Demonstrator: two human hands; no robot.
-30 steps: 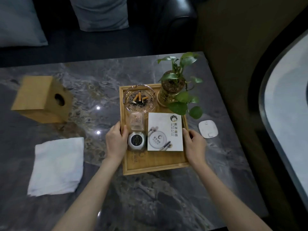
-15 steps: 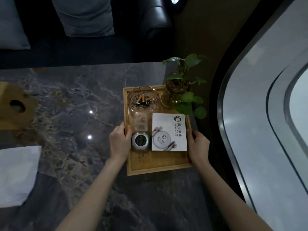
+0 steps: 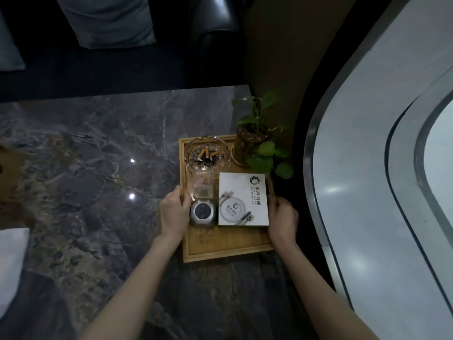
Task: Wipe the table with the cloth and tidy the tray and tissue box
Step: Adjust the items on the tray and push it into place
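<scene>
A wooden tray (image 3: 228, 251) sits at the right edge of the dark marble table (image 3: 98, 148). It carries a glass ashtray (image 3: 207, 155) with butts, a small potted plant (image 3: 255, 138), a white card (image 3: 242, 200), a clear little box (image 3: 203, 186) and a round silver device (image 3: 203, 213). My left hand (image 3: 173, 214) grips the tray's left rim and my right hand (image 3: 284, 218) grips its right rim. The white cloth (image 3: 11, 263) lies at the left edge of view. Only a brown sliver of the tissue box (image 3: 5, 155) shows at far left.
A dark sofa (image 3: 122, 65) with grey cushions (image 3: 105, 20) runs behind the table. To the right, a curved pale surface with a metal rim (image 3: 316, 192) stands close to the tray's right side, past a dark gap.
The tray has moved right across the table to its right edge, held by both hands. The view swung right, so the tissue box and cloth slid almost out of sight.
</scene>
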